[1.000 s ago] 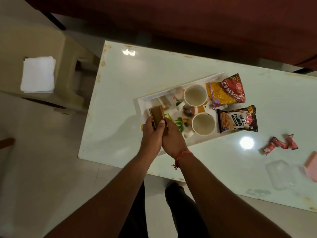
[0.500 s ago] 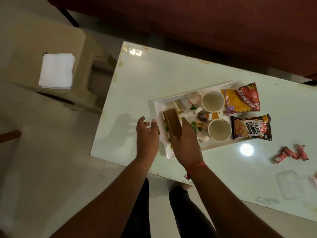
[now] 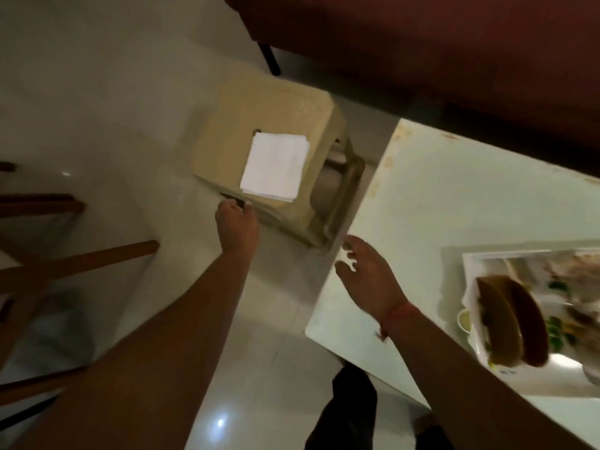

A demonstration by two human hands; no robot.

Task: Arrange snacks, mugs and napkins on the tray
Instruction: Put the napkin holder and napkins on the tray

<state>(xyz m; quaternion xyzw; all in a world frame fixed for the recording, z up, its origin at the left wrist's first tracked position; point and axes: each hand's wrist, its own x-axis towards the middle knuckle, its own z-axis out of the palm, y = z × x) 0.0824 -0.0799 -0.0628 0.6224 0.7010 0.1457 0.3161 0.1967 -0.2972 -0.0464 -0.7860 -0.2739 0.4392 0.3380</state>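
A stack of white paper napkins [image 3: 275,166], matt, lies on a beige plastic stool [image 3: 259,125] with a finely textured seat. Beside it a white table [image 3: 454,203], smooth and glossy, shows rusty chips along its edge. The pale floor tiles [image 3: 97,92] shine, polished.

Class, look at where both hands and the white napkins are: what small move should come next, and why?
Probably the left hand should reach a little further and take the napkins. They lie on the stool, not on the tray; the left hand is open just short of them, and the right hand is empty.
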